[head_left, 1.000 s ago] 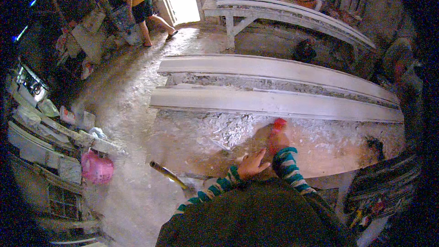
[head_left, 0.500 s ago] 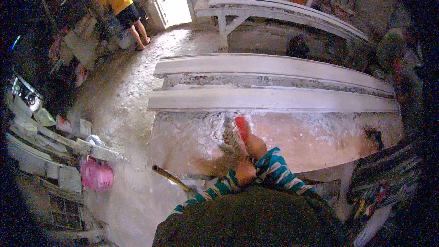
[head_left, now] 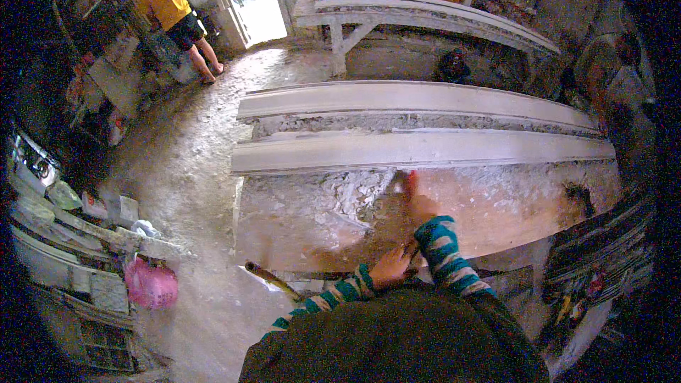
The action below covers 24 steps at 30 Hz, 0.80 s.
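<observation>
My right hand (head_left: pixel 423 207) is closed around a red hand tool (head_left: pixel 411 183) at the far side of the worktable, just in front of the long white moulding (head_left: pixel 425 147). Most of the tool is hidden by the hand and blurred, so its working end is hard to make out. Whitish plaster residue (head_left: pixel 355 202) lies on the table top to its left. My left hand (head_left: pixel 391 267) rests by the near edge of the table, close to my right wrist; its fingers are too blurred to read.
A second white moulding (head_left: pixel 397 96) lies behind the first. A pole (head_left: pixel 266 276) slants beside the table's near left corner. At left hangs a pink bag (head_left: pixel 150 284). A white bench (head_left: pixel 425 10) stands at the back; a person in yellow (head_left: pixel 167 3) is by the doorway.
My right hand has moved right and slightly away from me with the red tool, toward the moulding's edge. My left hand has shifted slightly right. The view has tilted a little.
</observation>
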Each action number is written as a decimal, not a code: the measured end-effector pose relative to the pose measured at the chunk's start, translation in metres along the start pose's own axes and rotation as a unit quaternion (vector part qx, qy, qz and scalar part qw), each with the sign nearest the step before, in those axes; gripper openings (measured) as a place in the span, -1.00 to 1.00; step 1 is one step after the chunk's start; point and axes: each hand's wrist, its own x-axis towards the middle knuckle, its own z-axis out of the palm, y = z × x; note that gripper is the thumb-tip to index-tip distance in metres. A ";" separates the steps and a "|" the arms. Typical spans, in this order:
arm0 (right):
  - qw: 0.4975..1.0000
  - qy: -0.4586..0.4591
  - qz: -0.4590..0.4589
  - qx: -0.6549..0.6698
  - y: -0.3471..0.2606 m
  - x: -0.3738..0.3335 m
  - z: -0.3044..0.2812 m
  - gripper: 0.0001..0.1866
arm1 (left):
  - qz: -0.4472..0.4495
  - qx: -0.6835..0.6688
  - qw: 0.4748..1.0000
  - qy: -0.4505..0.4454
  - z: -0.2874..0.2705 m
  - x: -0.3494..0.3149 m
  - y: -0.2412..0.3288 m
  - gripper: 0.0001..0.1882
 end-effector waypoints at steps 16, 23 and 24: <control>0.984 -0.063 -0.139 -0.091 -0.068 -0.028 0.014 -0.28 | -0.012 0.094 0.980 -0.177 0.002 -0.030 -0.038 -0.65; 0.999 -0.032 0.030 -0.020 0.038 -0.032 -0.012 -0.65 | 0.107 0.033 0.990 0.086 -0.025 -0.028 -0.001 -0.52; 0.997 -0.032 -0.021 -0.072 0.061 -0.035 -0.030 -0.62 | 0.086 -0.017 0.996 0.034 -0.030 -0.029 0.002 -0.49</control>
